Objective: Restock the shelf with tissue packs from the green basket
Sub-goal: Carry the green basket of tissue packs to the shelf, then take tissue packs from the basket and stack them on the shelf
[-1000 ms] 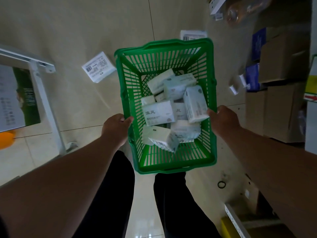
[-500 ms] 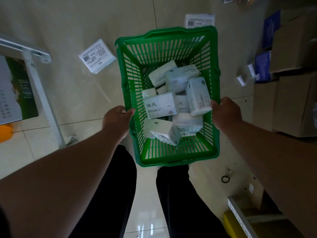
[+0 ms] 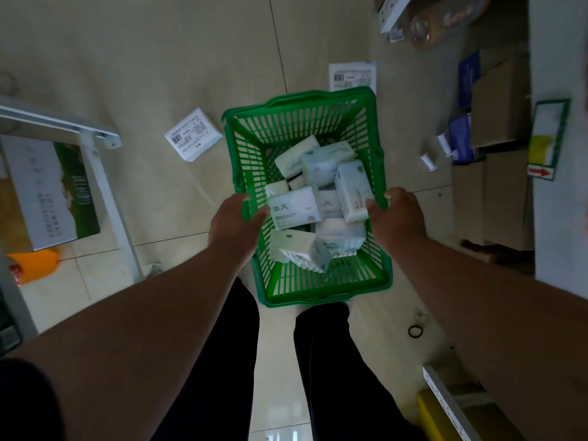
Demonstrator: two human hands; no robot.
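I look straight down at a green slatted basket [image 3: 248,160] held over the tiled floor in front of my legs. Several white and pale-green tissue packs [image 3: 294,209] lie jumbled inside it. My left hand [image 3: 234,222] grips the basket's left rim, fingers curled over the edge. The right rim is gripped by my right hand [image 3: 396,218]. A pale shelf upright [image 3: 556,186] with a price tag rises at the right edge.
Two flat white packs lie on the floor, one [image 3: 192,133] left of the basket and one [image 3: 351,76] beyond it. A white metal rack [image 3: 105,186] with a carton stands at left. Cardboard boxes [image 3: 499,103] pile up at right. A black ring [image 3: 415,331] lies near my right foot.
The basket and both hands have shifted lower in view and a little toward me, while the view swung to show more of the shelf at right. Both grips are unchanged.
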